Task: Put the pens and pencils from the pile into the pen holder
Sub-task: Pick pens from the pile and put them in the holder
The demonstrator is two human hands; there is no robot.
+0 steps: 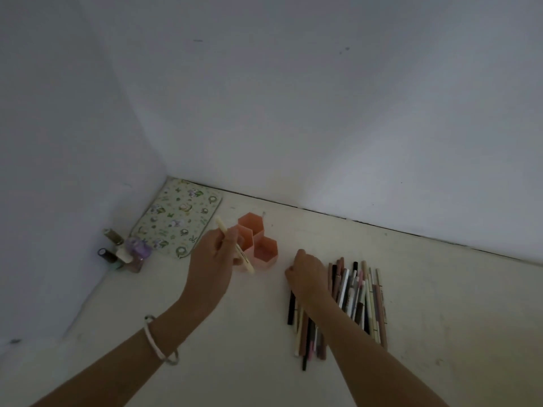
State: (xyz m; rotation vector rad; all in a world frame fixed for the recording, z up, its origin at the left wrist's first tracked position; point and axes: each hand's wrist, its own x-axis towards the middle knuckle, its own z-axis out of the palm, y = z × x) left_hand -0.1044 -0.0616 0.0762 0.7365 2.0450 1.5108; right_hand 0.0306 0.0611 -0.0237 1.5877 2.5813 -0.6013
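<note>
We look down at a cream tabletop (440, 304) set into a white corner, in dim light. Nearest us, two bare forearms reach forward; the left wrist wears two bangles (157, 342).

On the right lies the pile of pens and pencils (355, 292), many thin sticks lying side by side, black, white, pink and brown. It looks large, so we judge that most of the job is left.

The right hand (305, 277) rests on the pile's left part, knuckles up. Its fingertips are hidden under it, so we cannot tell whether it has hold of a pen.

Further on and to the left, the left hand (214, 254) pinches a pale yellow pen (245, 259) between thumb and fingers, tilted, in front of the holder's nearest cell and not yet inside.

The pink pen holder (266, 257) has three hexagonal cells. The two whose insides we can see look empty; a thin pale tip shows beside the back cell, too small to identify.

Against the left wall stand small nail polish bottles (123, 254), and a floral mat (176, 218) lies in the corner.
</note>
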